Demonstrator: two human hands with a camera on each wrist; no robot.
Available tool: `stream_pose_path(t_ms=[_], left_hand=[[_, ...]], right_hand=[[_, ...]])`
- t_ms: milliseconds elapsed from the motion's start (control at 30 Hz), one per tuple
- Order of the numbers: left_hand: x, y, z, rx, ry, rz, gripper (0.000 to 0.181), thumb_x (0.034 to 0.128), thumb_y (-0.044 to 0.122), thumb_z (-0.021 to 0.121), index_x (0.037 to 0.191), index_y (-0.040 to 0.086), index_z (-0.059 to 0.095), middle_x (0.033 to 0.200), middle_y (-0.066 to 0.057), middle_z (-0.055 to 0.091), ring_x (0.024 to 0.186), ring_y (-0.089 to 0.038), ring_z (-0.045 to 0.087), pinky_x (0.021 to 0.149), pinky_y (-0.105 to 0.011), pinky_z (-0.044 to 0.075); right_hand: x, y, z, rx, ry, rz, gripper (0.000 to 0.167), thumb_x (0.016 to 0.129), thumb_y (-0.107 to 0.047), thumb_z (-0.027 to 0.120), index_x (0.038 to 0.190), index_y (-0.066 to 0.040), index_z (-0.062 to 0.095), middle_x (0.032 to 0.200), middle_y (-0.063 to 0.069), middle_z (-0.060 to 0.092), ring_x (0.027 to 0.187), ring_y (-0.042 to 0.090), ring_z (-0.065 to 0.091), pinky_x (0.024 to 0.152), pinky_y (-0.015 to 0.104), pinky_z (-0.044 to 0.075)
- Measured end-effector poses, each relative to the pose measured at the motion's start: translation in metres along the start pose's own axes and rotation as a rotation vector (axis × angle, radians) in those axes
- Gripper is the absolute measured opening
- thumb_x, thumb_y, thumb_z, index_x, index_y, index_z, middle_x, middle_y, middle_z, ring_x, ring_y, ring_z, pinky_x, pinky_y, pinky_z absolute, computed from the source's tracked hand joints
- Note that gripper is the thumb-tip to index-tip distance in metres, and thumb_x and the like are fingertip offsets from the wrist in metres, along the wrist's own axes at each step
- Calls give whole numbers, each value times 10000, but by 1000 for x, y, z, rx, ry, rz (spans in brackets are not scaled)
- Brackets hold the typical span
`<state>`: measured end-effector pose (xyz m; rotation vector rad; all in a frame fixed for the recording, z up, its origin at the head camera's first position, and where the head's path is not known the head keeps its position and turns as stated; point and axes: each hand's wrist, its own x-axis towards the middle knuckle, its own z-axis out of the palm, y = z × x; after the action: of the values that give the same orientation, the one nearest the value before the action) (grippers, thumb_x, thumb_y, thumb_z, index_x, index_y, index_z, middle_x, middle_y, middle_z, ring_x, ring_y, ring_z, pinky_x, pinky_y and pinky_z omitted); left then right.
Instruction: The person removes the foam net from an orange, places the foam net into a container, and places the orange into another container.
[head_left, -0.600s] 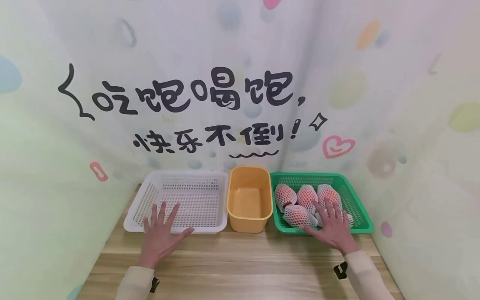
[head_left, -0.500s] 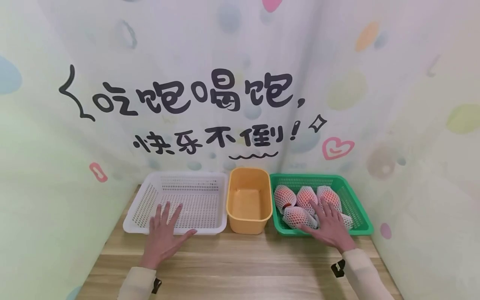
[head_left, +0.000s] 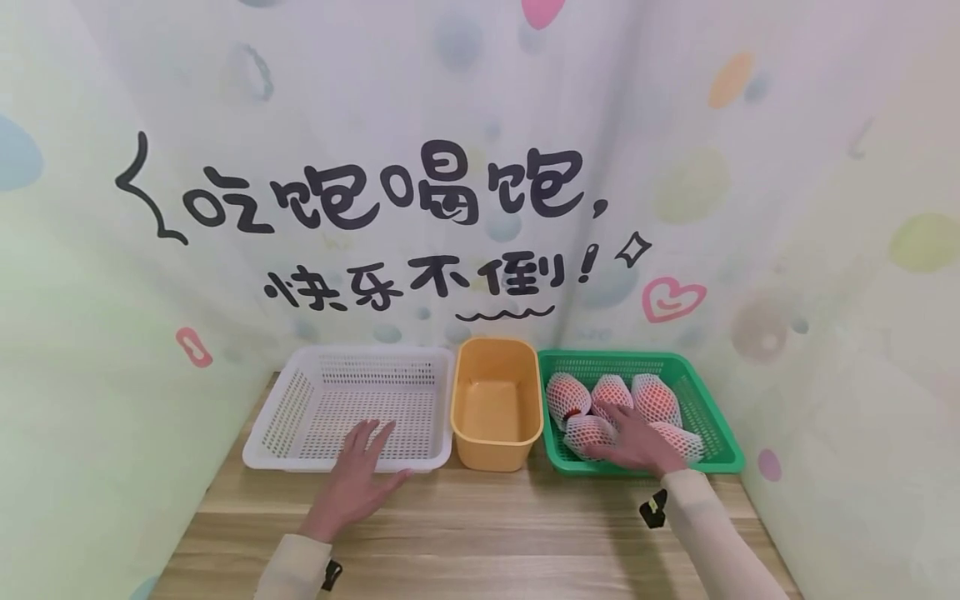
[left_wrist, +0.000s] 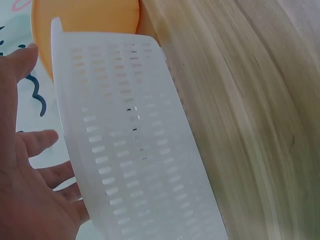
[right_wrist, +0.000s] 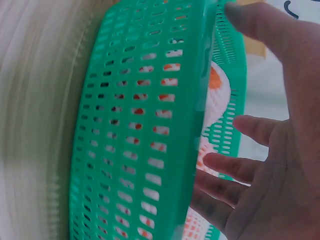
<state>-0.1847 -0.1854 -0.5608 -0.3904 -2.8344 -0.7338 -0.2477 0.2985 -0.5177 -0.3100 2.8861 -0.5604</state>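
Observation:
In the head view, my right hand (head_left: 639, 442) is over the front of the green basket (head_left: 726, 454), above several reddish fruits (head_left: 656, 398) in white foam nets. Its fingers are spread and extended; the right wrist view shows them past the basket's rim, gripping nothing. One net-wrapped fruit (head_left: 587, 433) lies by the thumb, and I cannot tell whether they touch. My left hand (head_left: 352, 492), fingers loosely spread, hovers at the front edge of the white basket (head_left: 258, 454). The left wrist view shows nothing in that hand. No fruit shows inside the white basket.
Between the two baskets stands a yellow-orange bin (head_left: 495, 456). All three containers sit in a row at the back of a wood-grain table (head_left: 480, 533). Behind them rises a pale wall covering (head_left: 375, 92) with black lettering, and similar panels close off both sides.
My right hand has moved left over the fruits, uncovering those at the right. My left hand has shifted right along the white basket's front edge. The fruits and containers stay in place.

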Motion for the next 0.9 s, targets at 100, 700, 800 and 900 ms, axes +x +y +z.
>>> stream_pose_path(t_ms=[100,700,800,900], left_hand=[[-1,3,3,1,-2,27,758,911,534,705,1497,102,494,1490,-251,465,1410,-441,395,1118,-660,395],[2,14,11,102,33,77,253,938,307,723,1124,140,758,1089,-79,759,1057,-309,692,899,-499,483],[2,14,14,101,61,79,209,922,276,737,1080,141,763,1054,-55,764,1018,-288,695,856,-464,474],[1,14,17,85,64,57,188,915,267,741,1055,144,766,1031,-37,765,997,-272,691,830,-431,450]], right_hand=[[6,-1,5,26,-41,7,910,865,-557,736,1571,-99,390,1558,263,447,1435,521,390,1067,703,423],[33,-11,27,-14,10,108,726,826,-326,831,1399,3,531,1298,238,641,1212,422,596,986,586,522],[35,-9,31,-11,35,121,704,809,-317,841,1359,6,542,1248,228,659,1148,395,628,957,569,536],[35,-9,34,13,54,133,647,800,-292,843,1310,-9,562,1190,201,683,1063,347,658,907,539,556]])
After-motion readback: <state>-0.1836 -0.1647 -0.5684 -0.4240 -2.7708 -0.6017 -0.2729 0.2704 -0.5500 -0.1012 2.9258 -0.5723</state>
